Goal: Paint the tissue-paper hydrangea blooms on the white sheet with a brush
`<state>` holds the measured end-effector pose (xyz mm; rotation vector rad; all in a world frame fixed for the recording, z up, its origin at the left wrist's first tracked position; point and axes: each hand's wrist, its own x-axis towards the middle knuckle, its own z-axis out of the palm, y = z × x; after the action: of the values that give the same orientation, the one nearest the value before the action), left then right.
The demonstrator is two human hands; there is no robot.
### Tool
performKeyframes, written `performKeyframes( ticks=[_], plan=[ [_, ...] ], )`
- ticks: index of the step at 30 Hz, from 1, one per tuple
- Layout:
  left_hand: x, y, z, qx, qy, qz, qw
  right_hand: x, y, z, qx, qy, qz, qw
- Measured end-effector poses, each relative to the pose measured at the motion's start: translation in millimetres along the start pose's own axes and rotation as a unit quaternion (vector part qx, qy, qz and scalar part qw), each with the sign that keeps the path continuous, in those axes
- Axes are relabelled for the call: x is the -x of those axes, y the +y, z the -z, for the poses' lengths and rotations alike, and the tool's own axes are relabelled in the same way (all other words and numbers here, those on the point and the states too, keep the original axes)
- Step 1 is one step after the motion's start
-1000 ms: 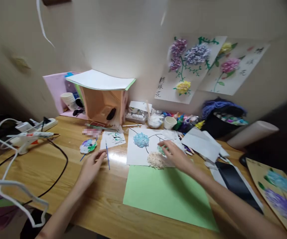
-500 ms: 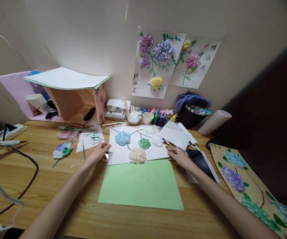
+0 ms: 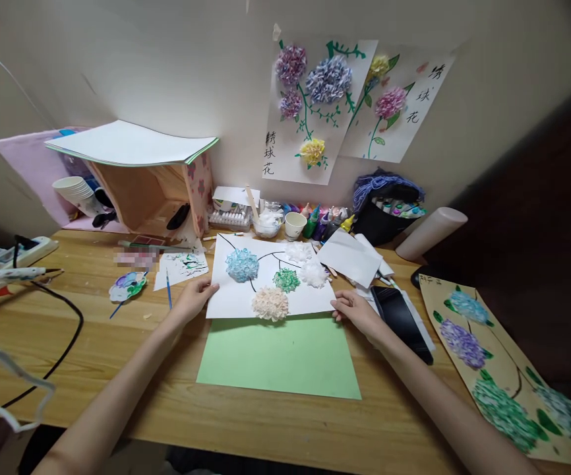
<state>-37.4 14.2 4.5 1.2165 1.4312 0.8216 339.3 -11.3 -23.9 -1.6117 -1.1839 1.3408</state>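
Flower paper (image 3: pixel 226 305): long axis left-right, peach cluster (image 3: pixel 270 304) on near edge | between both hands, reaching slightly beyond them, away from the wearer | left hand (image 3: pixel 195 302) pinching its left edge, right hand (image 3: pixel 357 311) pinching its near right corner | green sheet (image 3: pixel 280 359) between forearms, nearer the wearer than the hands

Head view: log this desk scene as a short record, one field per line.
left_hand: bare hand, fingers on the left edge of a white rectangular paper sheet
right_hand: bare hand, fingers at the sheet's lower right corner
on_sheet: raised blue flower, raised green flower, raised cream flower, two fluffy white clusters, thin dark branch lines
nearer_than_sheet: light green rectangular paper, partly overlapped
left_side: thin blue paintbrush, flower-shaped paint palette
right_side: flat black glossy slab
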Motion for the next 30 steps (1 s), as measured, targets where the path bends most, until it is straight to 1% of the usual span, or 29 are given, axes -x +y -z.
performKeyframes(
  ticks=[2,4,6,8,11,13,15,17,20,22,27,30],
  plan=[
    [5,0,7.4,0.021,0.003,-0.014,1.0,10,-1,-6,-0.011,-0.009,0.002,1.0],
    [10,3,15.2,0.02,0.021,-0.02,0.999,20,-4,-13,-0.02,-0.02,0.002,1.0],
    [14,7,22.9,0.01,0.044,-0.025,0.999,30,-10,-18,-0.026,-0.032,-0.001,0.999],
    [17,14,30.6,0.019,0.049,-0.031,0.998,38,-17,-21,-0.031,-0.045,0.0,0.998],
    [22,24,42.4,0.041,0.046,-0.041,0.997,52,-30,-21,-0.032,-0.066,0.021,0.997],
    [25,30,49.5,0.038,0.06,-0.05,0.996,61,-39,-19,-0.025,-0.067,0.035,0.997],
    [29,37,55.1,0.029,0.08,-0.063,0.994,70,-48,-16,0.002,-0.063,0.051,0.997],
    [31,42,58.8,0.024,0.09,-0.086,0.992,79,-57,-15,0.034,-0.045,0.065,0.996],
    [29,47,60.7,0.023,0.094,-0.122,0.988,85,-66,-14,0.054,-0.019,0.074,0.996],
    [24,47,59.6,0.03,0.095,-0.131,0.986,84,-68,-14,0.053,0.002,0.073,0.996],
    [7,42,51.7,0.047,0.103,-0.133,0.985,67,-63,-15,0.038,0.023,0.091,0.995],
    [-1,40,45.4,0.058,0.105,-0.122,0.985,54,-61,-18,0.015,0.028,0.101,0.994]
  ],
)
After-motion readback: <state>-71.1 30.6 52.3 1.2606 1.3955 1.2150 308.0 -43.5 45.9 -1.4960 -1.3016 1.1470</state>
